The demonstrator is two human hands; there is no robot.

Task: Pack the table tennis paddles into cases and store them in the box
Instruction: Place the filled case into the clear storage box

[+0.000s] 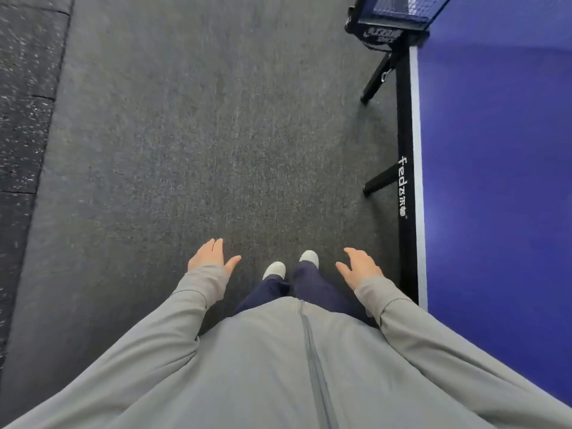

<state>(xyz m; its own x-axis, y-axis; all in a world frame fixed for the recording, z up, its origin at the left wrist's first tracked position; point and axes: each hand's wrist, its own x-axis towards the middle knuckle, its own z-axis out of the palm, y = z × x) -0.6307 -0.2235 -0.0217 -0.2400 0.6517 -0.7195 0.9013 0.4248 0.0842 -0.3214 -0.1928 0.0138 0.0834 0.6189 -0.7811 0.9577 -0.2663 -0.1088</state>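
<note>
My left hand [212, 257] hangs over the grey floor with fingers spread and nothing in it. My right hand [359, 267] is held out the same way, fingers apart and empty, a short way left of the table's black side rail. Both arms wear grey sleeves. No paddles, cases or box are in view.
A blue table tennis table [495, 181] runs along the right side, with a black rail [405, 150] and its net post [383, 29] at the top. Black table legs [376, 78] stick out over the grey carpet [201, 134]. Speckled dark mats [21, 119] lie at left. My white shoes [291, 264] point forward.
</note>
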